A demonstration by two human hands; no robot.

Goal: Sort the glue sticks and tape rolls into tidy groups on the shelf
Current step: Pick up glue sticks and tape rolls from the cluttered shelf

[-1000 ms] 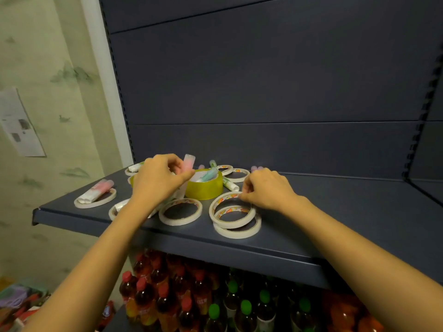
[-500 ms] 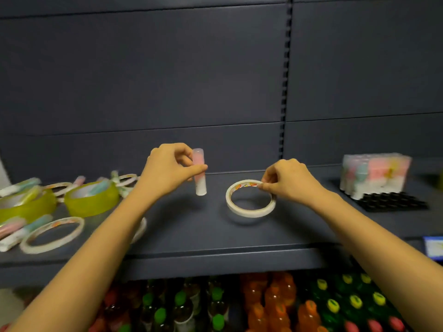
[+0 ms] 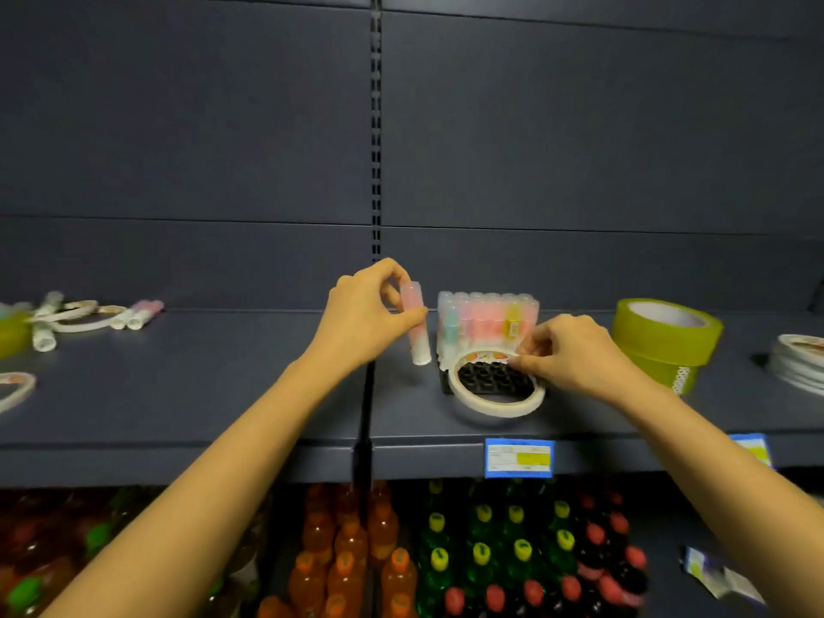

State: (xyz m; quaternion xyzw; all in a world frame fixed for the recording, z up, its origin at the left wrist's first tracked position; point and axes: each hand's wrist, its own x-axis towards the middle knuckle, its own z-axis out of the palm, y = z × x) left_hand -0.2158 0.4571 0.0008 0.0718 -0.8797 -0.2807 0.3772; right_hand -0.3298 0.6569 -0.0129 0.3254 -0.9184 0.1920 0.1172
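Observation:
My left hand [image 3: 365,314] pinches a pink glue stick [image 3: 415,323] upright, just left of a black tray [image 3: 490,376] with several pastel glue sticks [image 3: 488,321] standing in its back rows. My right hand [image 3: 570,354] pinches a thin white tape roll [image 3: 495,403] by its far rim, held over the tray's front holes. A wide yellow-green tape roll [image 3: 666,339] stands to the right, with a stack of thin tape rolls [image 3: 800,361] beyond it. Loose glue sticks and tape rolls [image 3: 89,316] lie far left on the dark shelf [image 3: 223,394].
A blue and yellow price label [image 3: 519,457] is clipped to the shelf's front edge. Below the shelf stand several bottles [image 3: 446,550] with orange, yellow, red and green caps. A slotted upright [image 3: 376,127] divides the dark back panel.
Both hands moved right along the shelf, carrying the pink glue stick and the thin tape roll from the loose pile at the left to the glue stick tray.

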